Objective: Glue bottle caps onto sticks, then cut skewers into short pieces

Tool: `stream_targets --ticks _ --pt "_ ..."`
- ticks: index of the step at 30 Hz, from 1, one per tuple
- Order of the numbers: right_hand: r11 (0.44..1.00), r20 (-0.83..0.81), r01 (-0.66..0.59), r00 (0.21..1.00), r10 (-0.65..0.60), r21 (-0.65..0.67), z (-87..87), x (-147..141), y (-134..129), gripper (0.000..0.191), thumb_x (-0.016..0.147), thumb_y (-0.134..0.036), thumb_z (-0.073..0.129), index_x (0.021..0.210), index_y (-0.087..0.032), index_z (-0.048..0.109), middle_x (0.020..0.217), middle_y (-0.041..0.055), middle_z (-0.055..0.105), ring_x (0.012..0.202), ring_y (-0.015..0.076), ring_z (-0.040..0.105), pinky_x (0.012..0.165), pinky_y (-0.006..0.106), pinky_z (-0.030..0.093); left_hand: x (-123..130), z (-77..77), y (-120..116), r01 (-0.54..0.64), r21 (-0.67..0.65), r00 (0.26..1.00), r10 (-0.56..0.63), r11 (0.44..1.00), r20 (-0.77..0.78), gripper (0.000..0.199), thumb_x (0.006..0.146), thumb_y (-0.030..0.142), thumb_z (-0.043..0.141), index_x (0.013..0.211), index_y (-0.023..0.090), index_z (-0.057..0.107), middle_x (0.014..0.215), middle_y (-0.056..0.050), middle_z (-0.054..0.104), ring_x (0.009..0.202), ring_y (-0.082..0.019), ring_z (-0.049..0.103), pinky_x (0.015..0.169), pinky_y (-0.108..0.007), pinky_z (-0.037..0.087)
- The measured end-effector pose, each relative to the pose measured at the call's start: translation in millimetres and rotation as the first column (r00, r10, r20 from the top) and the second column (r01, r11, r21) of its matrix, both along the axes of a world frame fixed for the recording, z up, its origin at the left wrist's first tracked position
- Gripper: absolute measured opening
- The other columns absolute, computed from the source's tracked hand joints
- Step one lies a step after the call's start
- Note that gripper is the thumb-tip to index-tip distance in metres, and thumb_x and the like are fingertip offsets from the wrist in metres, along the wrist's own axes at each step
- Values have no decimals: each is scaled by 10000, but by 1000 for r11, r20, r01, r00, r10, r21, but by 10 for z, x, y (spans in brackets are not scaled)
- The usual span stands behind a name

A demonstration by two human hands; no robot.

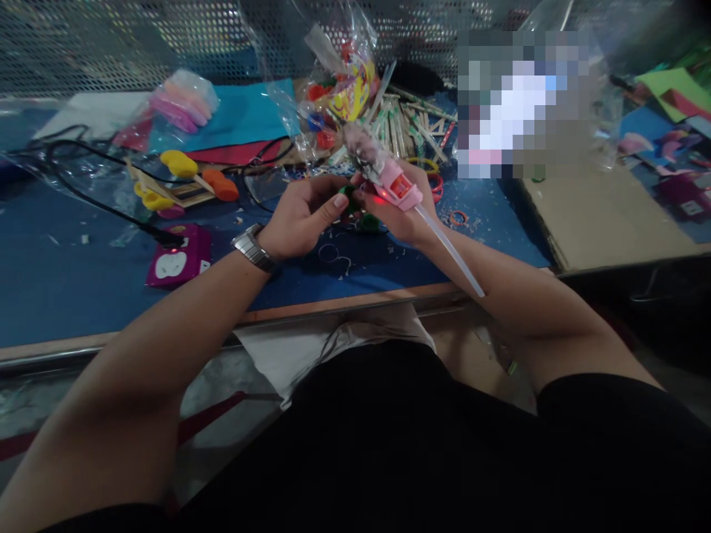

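My left hand [303, 217], with a metal watch at its wrist, pinches a small dark green piece [349, 198] between thumb and fingers. Close against its right side, my right hand [403, 215] is wrapped round a pink glue gun [401, 189]. A red light glows on the gun, and a translucent glue stick [452, 252] sticks out of its back over my right forearm. The gun's front end is covered in greyish, stringy material. Another green piece [369, 222] lies under the hands, partly hidden.
A purple power box [181, 255] with a black cable stands at left, near a wooden stick frame [186, 191] with yellow and orange discs. Behind are plastic bags, coloured sheets and a pile of sticks [397, 129]. Cardboard [600, 215] lies at right. The blue table's front edge runs below my forearms.
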State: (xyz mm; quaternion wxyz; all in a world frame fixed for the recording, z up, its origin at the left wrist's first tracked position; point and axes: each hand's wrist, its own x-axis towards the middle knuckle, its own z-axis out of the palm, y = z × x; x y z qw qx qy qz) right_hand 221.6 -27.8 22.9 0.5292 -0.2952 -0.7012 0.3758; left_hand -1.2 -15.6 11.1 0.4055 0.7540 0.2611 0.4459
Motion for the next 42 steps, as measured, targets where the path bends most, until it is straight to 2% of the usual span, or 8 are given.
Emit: stream_targets --ticks 7,12,17,22,27,31,37,42 --pt "999 85 38 996 -40 26 -64 11 42 543 837 -766 881 1030 -274 756 981 44 775 921 276 761 877 470 694 22 5 -10 47 -20 999 -47 999 -15 568 1011 759 699 1053 199 787 820 -59 743 734 -211 751 731 -362 665" --pt "996 74 47 996 -53 81 -90 15 52 500 899 -755 843 974 -273 732 945 36 749 861 246 713 851 437 661 22 28 -10 57 24 997 -56 998 -43 586 1044 769 639 992 201 774 820 -53 758 725 -196 759 706 -334 650" --pt "995 79 96 992 -98 25 -51 -12 8 530 881 -808 829 920 -294 708 930 41 740 895 279 712 905 479 676 35 51 -18 36 36 998 -34 999 -45 595 1050 780 621 1014 205 770 806 -40 760 737 -187 761 682 -305 633" --pt "993 34 120 992 -120 -7 15 -23 -18 542 916 -827 778 901 -292 689 903 50 740 922 277 705 903 469 670 37 52 -22 6 32 1000 -5 999 -28 596 1040 796 619 988 223 775 762 -41 765 681 -180 738 641 -309 614" --pt "993 43 91 995 -88 -74 13 -7 3 558 805 -797 891 978 -292 732 992 58 793 1010 299 751 915 475 682 5 -17 14 -19 14 1000 19 1000 6 546 1039 773 645 1063 246 786 829 -57 807 728 -198 768 639 -321 607" --pt "996 55 58 997 -54 -71 15 -4 11 514 766 -746 936 918 -302 726 978 56 804 958 283 732 904 476 664 3 -59 26 -44 10 999 44 999 0 548 1009 764 704 1143 239 784 880 -59 821 747 -212 788 640 -328 613" --pt "998 68 53 996 -51 -23 8 10 11 397 895 -684 855 873 -313 716 928 26 777 875 261 691 891 465 633 27 -26 3 -45 25 999 46 999 -13 536 1002 772 710 1105 250 773 852 -45 805 710 -198 766 636 -330 594" --pt "996 16 85 996 -85 17 -35 -38 66 483 848 -740 845 791 -302 651 826 38 727 820 249 625 794 441 570 31 -13 13 -35 26 999 35 999 -6 534 1014 770 695 1068 246 784 817 -39 797 663 -172 737 606 -303 573"
